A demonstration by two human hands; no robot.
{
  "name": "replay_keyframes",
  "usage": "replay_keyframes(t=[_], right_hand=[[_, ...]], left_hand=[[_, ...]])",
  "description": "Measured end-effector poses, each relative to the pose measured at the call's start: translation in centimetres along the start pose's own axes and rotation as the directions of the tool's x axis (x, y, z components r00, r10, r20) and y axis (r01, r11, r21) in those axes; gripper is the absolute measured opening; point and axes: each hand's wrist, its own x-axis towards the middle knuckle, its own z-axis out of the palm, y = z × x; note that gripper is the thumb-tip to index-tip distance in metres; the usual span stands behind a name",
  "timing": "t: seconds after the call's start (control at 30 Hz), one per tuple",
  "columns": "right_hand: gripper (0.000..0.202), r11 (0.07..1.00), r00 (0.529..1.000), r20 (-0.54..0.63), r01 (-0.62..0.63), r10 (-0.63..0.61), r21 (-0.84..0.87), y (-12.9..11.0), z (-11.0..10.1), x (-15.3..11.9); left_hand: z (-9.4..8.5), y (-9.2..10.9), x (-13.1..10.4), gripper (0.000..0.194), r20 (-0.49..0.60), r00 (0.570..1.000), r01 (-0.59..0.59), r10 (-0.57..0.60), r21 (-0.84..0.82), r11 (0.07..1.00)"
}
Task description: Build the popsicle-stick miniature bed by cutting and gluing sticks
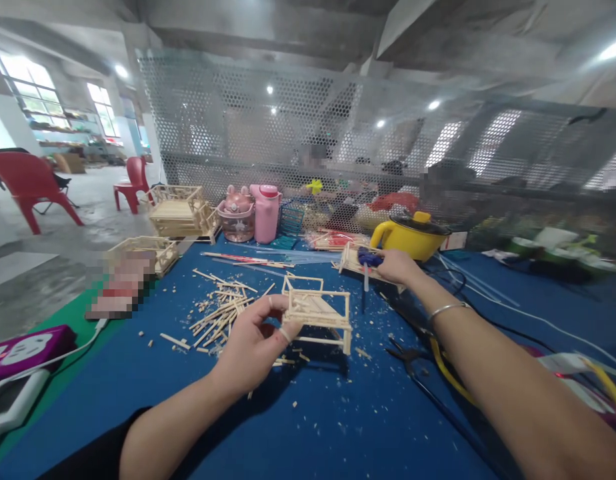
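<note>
My left hand (261, 343) grips a small bed-like frame of pale wooden sticks (318, 310) by its left end, tilted just above the blue table. Stretched forward, my right hand (395, 267) is closed on a dark blue glue gun (369, 257) with a translucent stick pointing down. Its fingertips are partly hidden. Beneath it lies another wooden stick frame (349, 259). Loose wooden sticks (221, 320) are piled left of the held frame. Pliers (413, 360) lie open below my right forearm.
A yellow pot (413, 237), pink jug (267, 213) and pink basket (237, 223) stand before a perforated metal screen (258, 127). More stick frames (181, 213) sit at the left. A white cable (83, 350) crosses there; other cables run at the right. Wood scraps litter the blue tabletop (288, 440).
</note>
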Motion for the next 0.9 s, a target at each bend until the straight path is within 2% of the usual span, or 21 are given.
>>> replay_keyframes(t=[0.17,0.4,0.57,0.73,0.83,0.9], right_hand=[[0.032,0.997,0.998,-0.004,-0.060,0.060,0.055,-0.3,-0.7,-0.7],[0.036,0.975,0.998,-0.015,-0.063,0.067,0.211,-0.5,-0.9,-1.7],[0.044,0.960,0.997,0.071,0.017,-0.038,0.279,-1.5,-1.6,-1.9],[0.044,0.930,0.965,0.227,0.044,-0.134,0.364,-2.1,-3.5,-2.4],[0.057,0.910,0.936,0.306,0.032,-0.172,0.414,-2.3,-4.6,-2.9],[0.063,0.888,0.935,0.298,0.035,-0.191,0.459,-2.6,-5.3,-3.5]], left_hand=[[0.0,0.1,-0.2,0.023,-0.018,1.000,0.019,-0.019,0.004,1.000],[0.0,-0.1,-0.1,0.023,-0.039,0.999,0.011,-0.011,0.010,1.000],[0.0,-0.2,-0.1,0.023,-0.033,0.999,0.005,-0.004,0.019,1.000],[0.0,0.0,-0.2,0.021,-0.036,0.999,0.003,-0.002,0.035,0.999],[0.0,0.1,-0.2,0.019,-0.040,0.999,0.000,0.003,0.060,0.998],[0.0,0.1,-0.1,0.019,-0.045,0.999,-0.005,0.008,0.071,0.997]])
